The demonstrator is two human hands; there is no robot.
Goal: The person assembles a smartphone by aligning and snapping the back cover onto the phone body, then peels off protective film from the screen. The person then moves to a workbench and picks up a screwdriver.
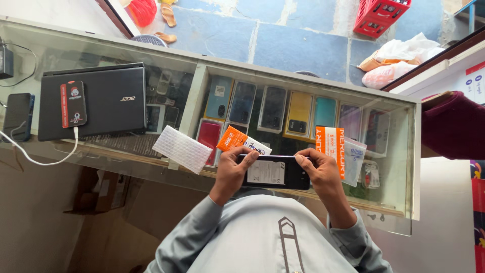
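Observation:
Both my hands hold a black phone (275, 172) flat over the glass counter (303, 81), its back up with a white label on it. My left hand (232, 172) grips the phone's left end, thumb on top. My right hand (323, 174) grips its right end, thumb on the upper edge. Under and just beyond the phone lie an orange-and-white packet (233, 139) on the left and an orange-and-clear packet (336, 149) on the right.
A piece of white bubble wrap (182, 148) lies left of my hands. Further left is a closed black laptop (101, 101) with a charging phone (74, 103) on it, and another phone (17, 116). Several phones are displayed under the glass. A person's maroon sleeve (454, 126) is at the right.

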